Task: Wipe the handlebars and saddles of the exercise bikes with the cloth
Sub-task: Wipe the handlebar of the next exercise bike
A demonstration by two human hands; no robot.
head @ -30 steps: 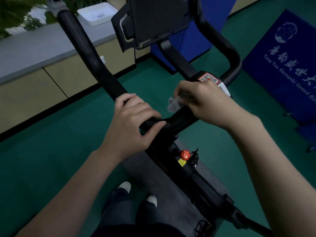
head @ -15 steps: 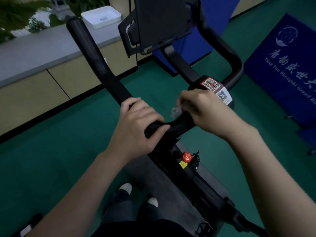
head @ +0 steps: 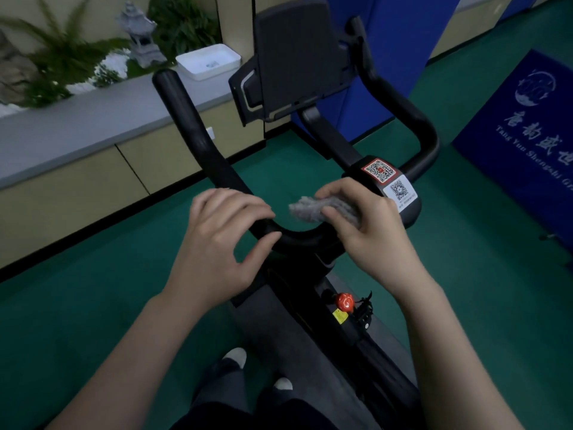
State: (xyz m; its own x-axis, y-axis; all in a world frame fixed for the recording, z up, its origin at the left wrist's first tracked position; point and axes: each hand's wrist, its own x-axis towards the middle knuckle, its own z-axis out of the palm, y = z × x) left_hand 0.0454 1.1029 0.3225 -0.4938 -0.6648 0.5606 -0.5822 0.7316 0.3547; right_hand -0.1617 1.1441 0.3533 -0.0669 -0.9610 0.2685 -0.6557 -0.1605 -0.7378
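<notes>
The black handlebar (head: 198,135) of the exercise bike curves in a U in front of me, with a console screen (head: 294,57) above its centre. My left hand (head: 223,243) lies over the left bend of the bar, fingers curled over the top and thumb against the near side. My right hand (head: 366,231) grips a crumpled grey cloth (head: 313,207) and holds it on the bar just left of the centre clamp with QR stickers (head: 390,181). No saddle is in view.
A red knob (head: 344,301) sits on the bike frame below the bar. A low cabinet with a grey ledge (head: 77,128), plants and a white tray (head: 207,62) runs along the left. A blue banner (head: 527,128) stands at the right on green floor.
My left hand's tight grip on the bar has loosened, with the thumb spread away. My right hand has lifted slightly and more of the cloth shows. The view has tilted upward.
</notes>
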